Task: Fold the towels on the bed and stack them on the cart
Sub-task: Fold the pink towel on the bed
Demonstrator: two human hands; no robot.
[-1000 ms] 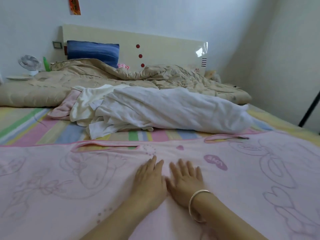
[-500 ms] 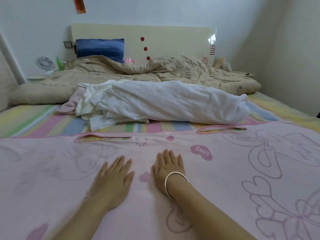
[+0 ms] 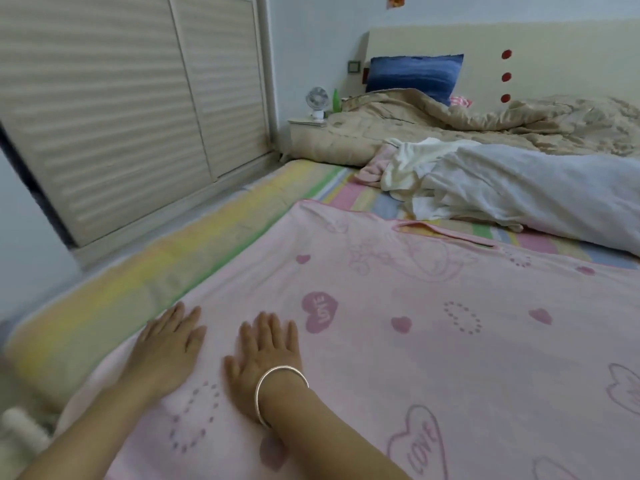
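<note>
On the striped bed, pink towel spread flat, hearts lettered "LOVE", left hand and right hand flat near its left edge, fingers straight, close together, crumpled white towels heaped beyond.

The word "LOVE" appears twice on the pink towel spread over the bed — once in pale letters inside a solid pink heart, turned sideways from this view, and once in outlined letters inside an outlined heart, slanting upward. A small red paper high on the wall is cut off at the top of the view and cannot be read.
</note>
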